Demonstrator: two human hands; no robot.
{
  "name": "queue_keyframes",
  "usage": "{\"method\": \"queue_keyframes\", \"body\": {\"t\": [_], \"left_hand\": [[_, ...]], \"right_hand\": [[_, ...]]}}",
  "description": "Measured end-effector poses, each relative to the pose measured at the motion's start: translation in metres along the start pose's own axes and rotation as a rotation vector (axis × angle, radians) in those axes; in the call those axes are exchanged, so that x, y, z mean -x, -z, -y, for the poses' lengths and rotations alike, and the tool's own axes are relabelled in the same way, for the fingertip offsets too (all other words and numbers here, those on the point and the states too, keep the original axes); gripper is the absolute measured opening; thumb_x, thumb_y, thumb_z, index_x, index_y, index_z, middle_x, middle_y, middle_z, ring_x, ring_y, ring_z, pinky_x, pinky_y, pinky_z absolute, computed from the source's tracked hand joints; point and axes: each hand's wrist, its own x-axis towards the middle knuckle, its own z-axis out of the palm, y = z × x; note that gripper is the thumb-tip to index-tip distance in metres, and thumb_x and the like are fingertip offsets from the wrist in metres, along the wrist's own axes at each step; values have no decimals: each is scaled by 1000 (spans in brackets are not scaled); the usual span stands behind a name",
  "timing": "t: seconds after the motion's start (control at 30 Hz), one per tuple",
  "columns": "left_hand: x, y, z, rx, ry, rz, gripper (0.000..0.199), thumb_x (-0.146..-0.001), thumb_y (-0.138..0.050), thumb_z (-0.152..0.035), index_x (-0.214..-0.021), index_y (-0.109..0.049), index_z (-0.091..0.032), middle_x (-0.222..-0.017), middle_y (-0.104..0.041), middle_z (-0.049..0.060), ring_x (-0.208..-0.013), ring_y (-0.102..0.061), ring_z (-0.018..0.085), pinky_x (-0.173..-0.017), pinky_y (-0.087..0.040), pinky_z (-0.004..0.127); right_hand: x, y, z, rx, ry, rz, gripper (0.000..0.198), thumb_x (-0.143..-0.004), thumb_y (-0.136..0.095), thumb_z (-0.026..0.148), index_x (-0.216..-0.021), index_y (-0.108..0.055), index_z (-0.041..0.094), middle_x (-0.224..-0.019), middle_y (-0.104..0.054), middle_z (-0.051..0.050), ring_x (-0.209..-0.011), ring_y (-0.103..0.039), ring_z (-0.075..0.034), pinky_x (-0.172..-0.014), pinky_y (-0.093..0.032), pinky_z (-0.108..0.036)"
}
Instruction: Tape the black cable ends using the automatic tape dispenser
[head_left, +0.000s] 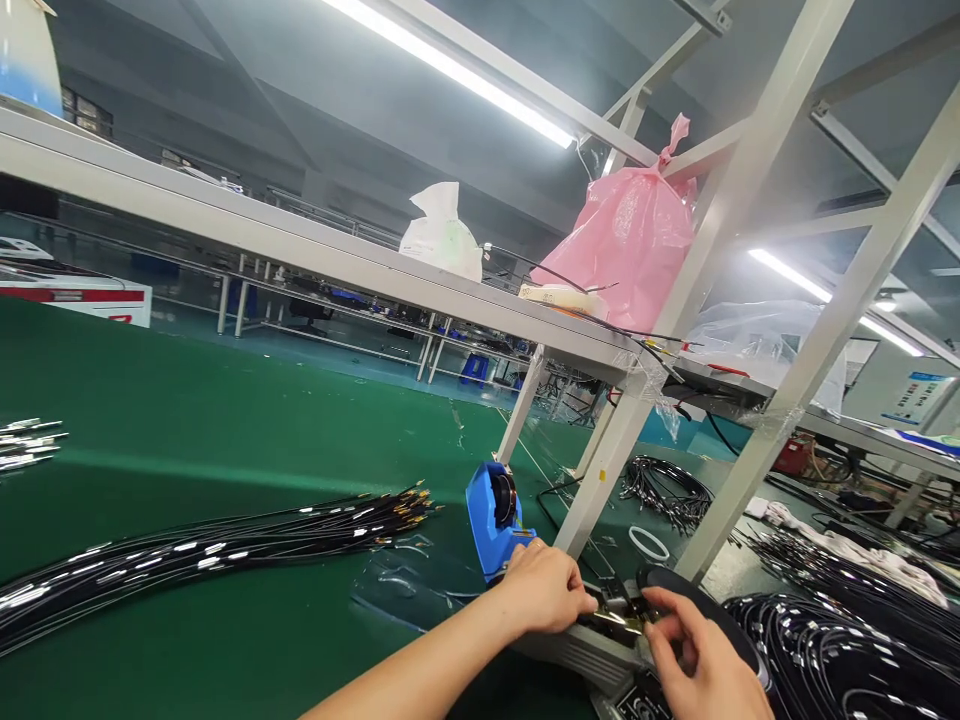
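working a thin shiny piece (621,621) over a small grey unit (600,655) by the green bench (262,430); prob mid-step, as both hands are on or right by the piece & neither is clear of it; done, afaict: the piece is up at the unit, b/w the fingertips; left: this one doesn't look finished or set down; can't tell how many are thru, as a cable bundle (225,550) w/ gold-coloured tips lies on the left & a big black coil (840,650) on the right, & nothing marks either as done or to do;

re position: the piece sits b/w the hands, right of the left fingertips & left of the right ones; too small to id properly; left hand (551,590) is pinched narrow on its left end, thumb & index together; right hand (701,650) has thumb & index curled, narrow gap, at the other end; can't tell if they grip or just touch; blue tape dispenser (487,520) stands just past the left hand, contact unclear; white ring (649,544) lies beyond both; bundle tips are left of the dispenser, apart from the hands; coil's just right of the right hand
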Motion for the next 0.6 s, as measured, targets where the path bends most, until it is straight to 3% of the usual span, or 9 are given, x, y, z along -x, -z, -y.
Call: {"method": "queue_keyframes", "body": {"t": [0.13, 0.23, 0.37, 0.6], "left_hand": [[-1, 0, -6, -48, 39, 18, 21, -82, -58, -38, -82, -72, -22, -99, -73, 8, -105, -59, 26, -87, -44, 37], [-1, 0, -11, -84, 62, 21, 22, -84, -58, -37, -84, -73, -21, -101, -73, 9, -107, -58, 26, -87, -43, 36], [0, -4, -14, -123, 68, 11, 25, -83, -60, -36, -89, -74, -17, -105, -72, 12, -110, -56, 27, -89, -42, 37], [-1, -10, -14, -167, 35, -19, 31, -84, -57, -34, -94, -74, -10, -104, -72, 15, -108, -56, 29, -88, -43, 40]], "right_hand": [[0, -3, 10, 122, 83, -47, 29, -78, -34, 30, -100, -52, 25, -69, -58, -1, -71, -59, -24, -71, -41, -39], [-1, -4, 17, 211, 115, -7, 29, -79, -29, 24, -101, -47, 23, -65, -54, 0, -75, -59, -26, -68, -38, -39], [-5, -4, 20, 304, 122, 49, 31, -80, -27, 18, -105, -45, 20, -66, -52, -1, -87, -60, -28, -67, -36, -38], [-11, -7, 17, 374, 121, 80, 32, -80, -27, 15, -108, -43, 18, -66, -52, -1, -88, -61, -28, -64, -35, -37]]}}
